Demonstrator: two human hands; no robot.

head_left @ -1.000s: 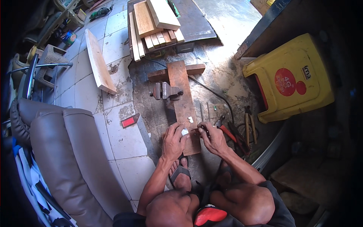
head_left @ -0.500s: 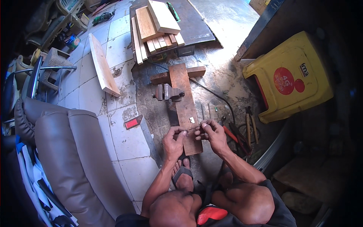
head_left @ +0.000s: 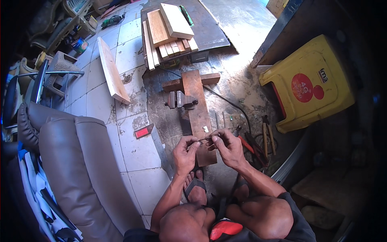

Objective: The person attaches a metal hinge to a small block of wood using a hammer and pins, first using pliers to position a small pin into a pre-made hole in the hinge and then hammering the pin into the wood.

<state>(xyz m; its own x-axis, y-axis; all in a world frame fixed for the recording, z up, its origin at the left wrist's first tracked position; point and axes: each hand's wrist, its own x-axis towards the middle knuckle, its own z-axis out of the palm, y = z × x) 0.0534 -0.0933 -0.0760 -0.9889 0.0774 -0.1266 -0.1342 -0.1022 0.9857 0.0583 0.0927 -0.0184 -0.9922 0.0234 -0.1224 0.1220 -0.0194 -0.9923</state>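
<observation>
I see a thin dark rod (head_left: pixel 204 139) over the near end of the wooden plank (head_left: pixel 198 117), its long axis crosswise; the left hand (head_left: pixel 185 154) pinches it from the plank's left, the right hand (head_left: pixel 228 150) from its right.

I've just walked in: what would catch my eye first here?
Probably the big yellow plastic stool with red markings, on the right, and the bulky brown padded cushion on the left. Then, in the middle, the left hand and right hand pinch a thin dark piece above a wooden plank, with a metal vise farther up.
</observation>
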